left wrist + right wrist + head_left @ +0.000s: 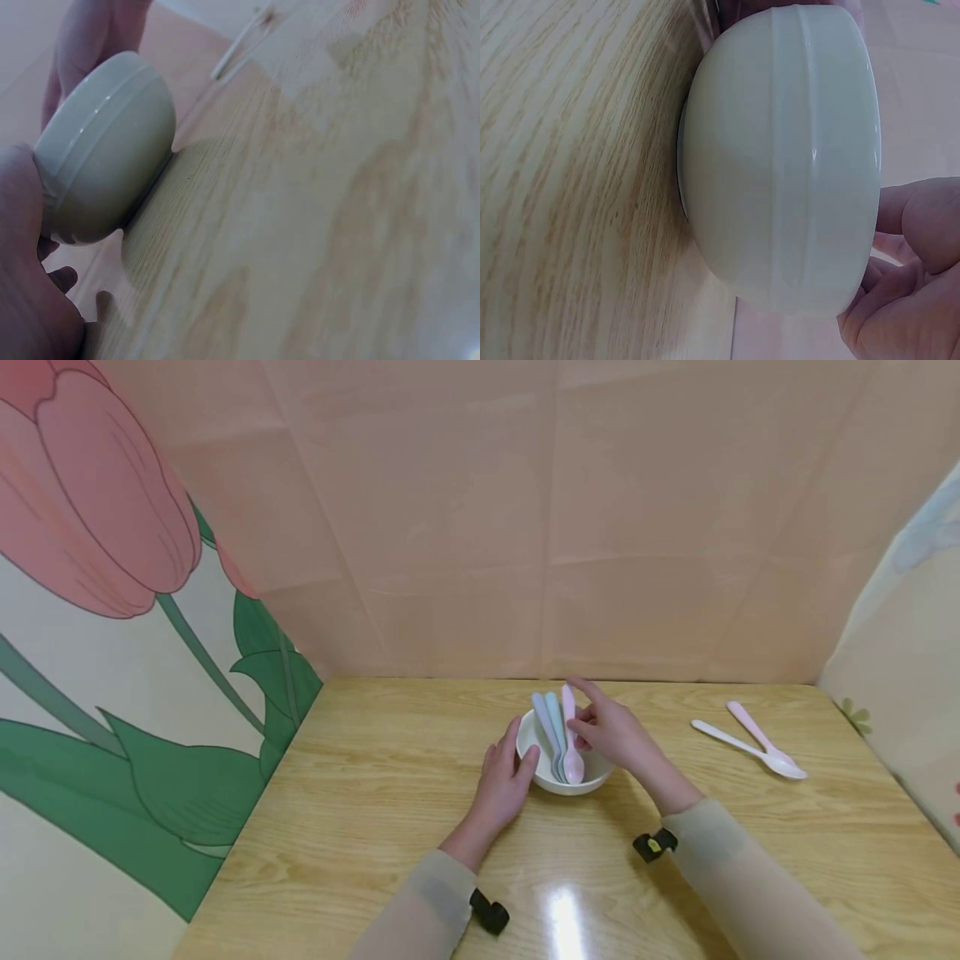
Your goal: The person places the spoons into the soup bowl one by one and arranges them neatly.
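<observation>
A white bowl (542, 783) stands upright on the wooden table, and its smooth outer wall (795, 165) fills much of the right wrist view. My left hand (501, 781) holds its left side, thumb at the near rim and fingers around the outside. Inside lean a lavender spoon (545, 720), a light blue spoon (555, 714) and a pink spoon (573, 764), handles toward the far rim. At the bowl's right, my right hand (611, 731) pinches the pink spoon's handle, its index finger reaching toward the handle end. The bowl hides that spoon in both wrist views.
To the right on the table (390, 760), a white spoon (727, 739) and a second pink spoon (750, 722) lie crossed near their bowls. A pink cloth backdrop (450, 527) rises behind the table's far edge. Patterned panels flank both sides.
</observation>
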Demonstrator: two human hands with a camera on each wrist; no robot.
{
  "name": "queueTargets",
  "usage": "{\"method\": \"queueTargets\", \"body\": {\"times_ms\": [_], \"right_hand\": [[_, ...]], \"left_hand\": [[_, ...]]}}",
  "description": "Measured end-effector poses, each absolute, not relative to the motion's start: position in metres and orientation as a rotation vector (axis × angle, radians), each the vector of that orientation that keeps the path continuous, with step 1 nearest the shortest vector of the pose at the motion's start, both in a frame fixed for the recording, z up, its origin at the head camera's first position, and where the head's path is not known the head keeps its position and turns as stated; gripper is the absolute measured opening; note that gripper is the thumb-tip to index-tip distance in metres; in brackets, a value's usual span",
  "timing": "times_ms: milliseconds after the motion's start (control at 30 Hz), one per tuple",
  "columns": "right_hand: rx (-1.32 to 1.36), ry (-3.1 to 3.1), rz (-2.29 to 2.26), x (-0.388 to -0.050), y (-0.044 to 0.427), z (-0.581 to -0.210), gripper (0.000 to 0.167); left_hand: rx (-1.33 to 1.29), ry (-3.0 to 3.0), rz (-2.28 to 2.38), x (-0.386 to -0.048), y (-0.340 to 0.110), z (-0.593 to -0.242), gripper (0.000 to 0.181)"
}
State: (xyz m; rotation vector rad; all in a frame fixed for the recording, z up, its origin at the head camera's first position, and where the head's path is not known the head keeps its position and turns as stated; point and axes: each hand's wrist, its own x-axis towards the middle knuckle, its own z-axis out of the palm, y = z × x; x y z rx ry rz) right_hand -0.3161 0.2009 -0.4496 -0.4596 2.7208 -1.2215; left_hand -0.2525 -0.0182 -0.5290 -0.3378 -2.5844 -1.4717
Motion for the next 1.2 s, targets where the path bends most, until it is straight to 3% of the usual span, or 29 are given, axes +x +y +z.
{"method": "queueTargets", "body": {"times_ms": [1200], "right_hand": [[-0.377, 2.731, -1.125, -0.32, 0.191, -0.447, 0.068]], "left_hand": [[-0.339, -2.59, -1.456, -0.254, -0.018, -0.532, 0.071]]}}
